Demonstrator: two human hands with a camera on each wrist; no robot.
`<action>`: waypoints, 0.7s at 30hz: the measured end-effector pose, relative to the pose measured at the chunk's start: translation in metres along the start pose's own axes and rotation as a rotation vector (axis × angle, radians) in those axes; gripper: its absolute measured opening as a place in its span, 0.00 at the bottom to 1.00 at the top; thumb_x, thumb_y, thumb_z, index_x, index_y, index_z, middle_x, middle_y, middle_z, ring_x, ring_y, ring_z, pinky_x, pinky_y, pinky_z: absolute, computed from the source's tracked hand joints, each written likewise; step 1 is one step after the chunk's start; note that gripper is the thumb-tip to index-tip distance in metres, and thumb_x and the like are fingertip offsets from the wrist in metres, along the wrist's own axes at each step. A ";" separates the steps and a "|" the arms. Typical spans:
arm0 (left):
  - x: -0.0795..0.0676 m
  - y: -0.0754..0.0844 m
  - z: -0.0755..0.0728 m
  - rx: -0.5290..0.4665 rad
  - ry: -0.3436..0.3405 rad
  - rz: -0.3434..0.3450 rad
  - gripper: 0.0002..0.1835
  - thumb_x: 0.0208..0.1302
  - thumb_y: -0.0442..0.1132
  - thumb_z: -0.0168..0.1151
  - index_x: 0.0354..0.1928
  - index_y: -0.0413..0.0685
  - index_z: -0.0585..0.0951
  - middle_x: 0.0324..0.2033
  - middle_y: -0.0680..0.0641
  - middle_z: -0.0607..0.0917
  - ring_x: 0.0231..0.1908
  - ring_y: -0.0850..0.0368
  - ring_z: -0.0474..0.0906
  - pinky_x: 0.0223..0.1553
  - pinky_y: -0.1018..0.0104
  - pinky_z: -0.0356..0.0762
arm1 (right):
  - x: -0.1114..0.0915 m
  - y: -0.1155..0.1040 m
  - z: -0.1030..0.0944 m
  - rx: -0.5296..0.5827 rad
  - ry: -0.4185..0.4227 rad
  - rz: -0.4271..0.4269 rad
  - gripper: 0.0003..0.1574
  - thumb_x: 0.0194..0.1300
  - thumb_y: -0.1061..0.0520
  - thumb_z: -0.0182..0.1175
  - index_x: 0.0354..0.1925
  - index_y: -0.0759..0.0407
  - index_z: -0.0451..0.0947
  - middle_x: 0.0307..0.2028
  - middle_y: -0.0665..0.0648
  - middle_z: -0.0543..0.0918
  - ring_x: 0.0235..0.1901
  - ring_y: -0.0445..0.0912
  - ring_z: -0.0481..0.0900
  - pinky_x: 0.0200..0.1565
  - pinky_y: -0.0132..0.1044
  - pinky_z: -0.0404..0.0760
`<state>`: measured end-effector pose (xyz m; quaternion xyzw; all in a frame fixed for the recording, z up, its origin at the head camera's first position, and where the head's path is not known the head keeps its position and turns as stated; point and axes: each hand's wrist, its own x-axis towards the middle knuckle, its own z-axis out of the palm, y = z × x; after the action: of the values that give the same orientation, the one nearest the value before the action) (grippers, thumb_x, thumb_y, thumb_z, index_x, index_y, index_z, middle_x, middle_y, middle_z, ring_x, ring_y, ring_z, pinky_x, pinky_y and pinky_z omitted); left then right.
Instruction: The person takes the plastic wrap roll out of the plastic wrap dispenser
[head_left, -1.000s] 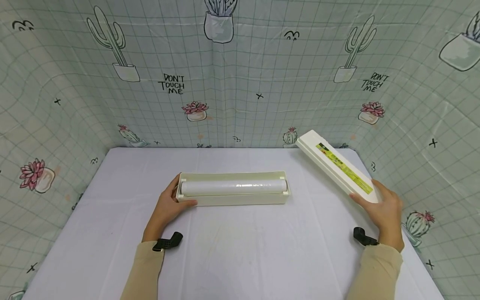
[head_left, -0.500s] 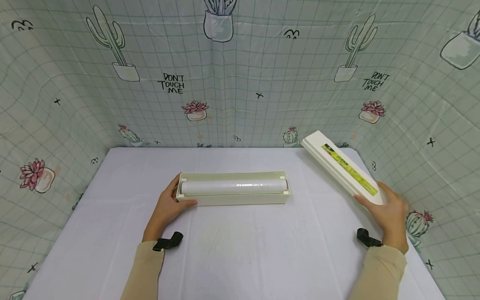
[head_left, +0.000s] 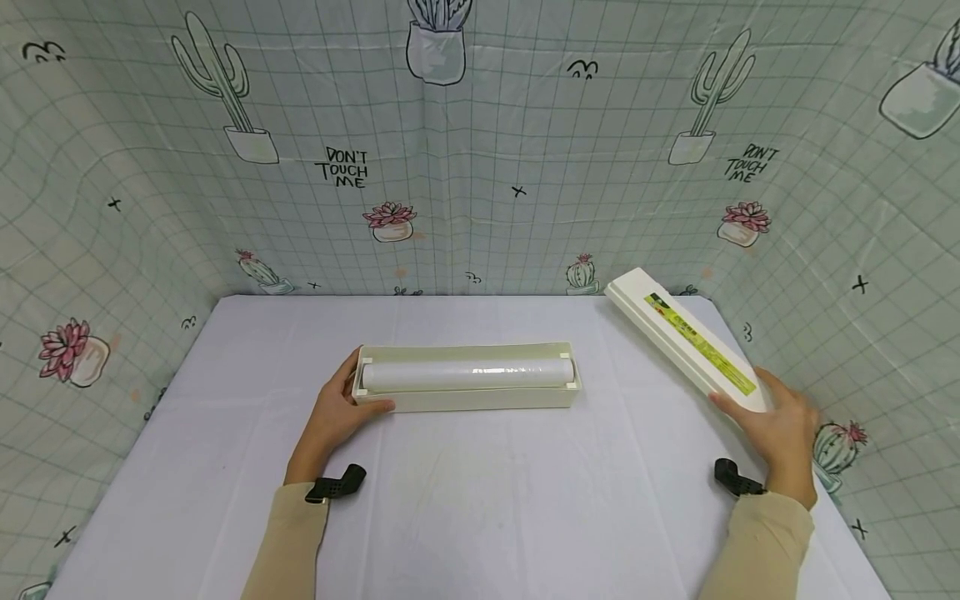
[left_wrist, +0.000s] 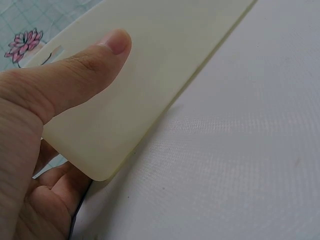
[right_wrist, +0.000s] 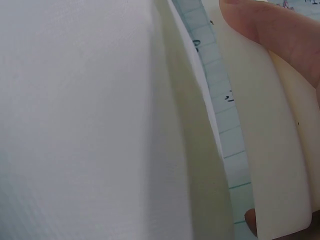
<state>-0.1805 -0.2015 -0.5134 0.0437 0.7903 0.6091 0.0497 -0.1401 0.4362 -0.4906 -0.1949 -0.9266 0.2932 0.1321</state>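
A long cream box [head_left: 480, 401] lies lidless on the table, with a white roll of plastic wrap [head_left: 465, 374] inside it. My left hand [head_left: 339, 414] grips the box's left end; in the left wrist view the thumb presses flat on the front wall [left_wrist: 135, 85] and the other fingers are behind and under the end. Off to the right, my right hand [head_left: 776, 425] holds the box's white lid [head_left: 667, 329] by its near end, thumb on the side. The lid slants away to the back left, its yellow-green label [head_left: 700, 343] facing up.
A white cloth covers the table [head_left: 480, 508]. A grid-patterned curtain [head_left: 480, 167] with cactus prints hangs around the back and sides. The lid's near end is close to the table's right edge.
My right hand has moved slightly to the right with the lid, and the lid's far end has dipped a little in the last half second. The left hand and box have stayed put.
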 end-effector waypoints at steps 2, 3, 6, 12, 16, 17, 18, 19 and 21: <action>0.000 0.000 0.000 -0.001 0.000 0.000 0.62 0.54 0.37 0.81 0.84 0.53 0.49 0.77 0.41 0.63 0.73 0.45 0.65 0.55 0.89 0.67 | 0.000 0.001 0.001 -0.004 -0.006 0.008 0.58 0.57 0.34 0.74 0.76 0.57 0.66 0.70 0.77 0.69 0.66 0.74 0.62 0.66 0.66 0.50; 0.000 0.000 0.000 0.000 0.000 -0.001 0.62 0.54 0.37 0.81 0.84 0.53 0.49 0.77 0.41 0.64 0.73 0.45 0.65 0.55 0.89 0.67 | 0.000 0.001 0.002 -0.009 -0.006 0.008 0.58 0.57 0.34 0.74 0.76 0.57 0.66 0.69 0.77 0.70 0.66 0.74 0.62 0.66 0.66 0.51; 0.000 0.000 0.000 0.001 0.001 -0.003 0.62 0.55 0.37 0.81 0.84 0.54 0.49 0.77 0.41 0.63 0.73 0.44 0.65 0.54 0.89 0.67 | 0.001 0.002 0.003 -0.020 -0.008 0.011 0.58 0.57 0.34 0.74 0.76 0.58 0.65 0.70 0.77 0.69 0.65 0.75 0.63 0.64 0.66 0.52; 0.000 -0.001 0.000 0.015 0.003 -0.009 0.62 0.55 0.38 0.81 0.84 0.54 0.48 0.77 0.41 0.63 0.74 0.44 0.65 0.54 0.89 0.67 | -0.001 0.003 0.002 -0.022 -0.030 0.045 0.60 0.58 0.33 0.73 0.77 0.58 0.63 0.71 0.77 0.66 0.66 0.76 0.61 0.66 0.68 0.52; 0.000 -0.001 -0.001 0.024 0.001 -0.011 0.62 0.55 0.38 0.81 0.84 0.54 0.48 0.77 0.40 0.63 0.73 0.44 0.65 0.54 0.89 0.67 | -0.002 0.004 0.002 -0.031 -0.035 0.070 0.61 0.58 0.33 0.73 0.78 0.58 0.62 0.71 0.78 0.65 0.66 0.76 0.60 0.65 0.69 0.53; 0.001 -0.002 -0.001 0.025 0.000 -0.010 0.62 0.55 0.38 0.81 0.84 0.54 0.48 0.77 0.40 0.63 0.73 0.44 0.65 0.54 0.88 0.67 | -0.003 0.005 0.002 -0.032 -0.036 0.075 0.61 0.57 0.33 0.73 0.78 0.58 0.62 0.71 0.79 0.65 0.66 0.76 0.59 0.65 0.69 0.53; 0.001 -0.002 -0.001 0.026 -0.001 -0.010 0.62 0.55 0.38 0.81 0.84 0.54 0.48 0.77 0.40 0.63 0.73 0.44 0.65 0.54 0.88 0.67 | -0.003 0.005 0.002 -0.035 -0.037 0.077 0.61 0.57 0.32 0.73 0.78 0.58 0.62 0.71 0.79 0.65 0.66 0.76 0.59 0.65 0.69 0.54; 0.001 -0.002 -0.001 0.027 -0.001 -0.009 0.62 0.55 0.39 0.81 0.84 0.54 0.48 0.77 0.40 0.63 0.73 0.44 0.66 0.54 0.88 0.67 | -0.003 0.005 0.003 -0.037 -0.040 0.082 0.61 0.58 0.32 0.73 0.78 0.58 0.62 0.71 0.79 0.65 0.66 0.76 0.59 0.65 0.69 0.54; 0.001 -0.002 -0.001 0.028 -0.001 -0.009 0.62 0.55 0.39 0.81 0.84 0.54 0.48 0.77 0.40 0.63 0.73 0.44 0.66 0.54 0.88 0.68 | -0.003 0.006 0.002 -0.038 -0.046 0.089 0.62 0.58 0.32 0.72 0.78 0.58 0.61 0.71 0.79 0.65 0.66 0.76 0.58 0.65 0.70 0.54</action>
<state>-0.1817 -0.2029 -0.5154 0.0411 0.7990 0.5976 0.0523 -0.1363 0.4382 -0.4966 -0.2315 -0.9253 0.2855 0.0937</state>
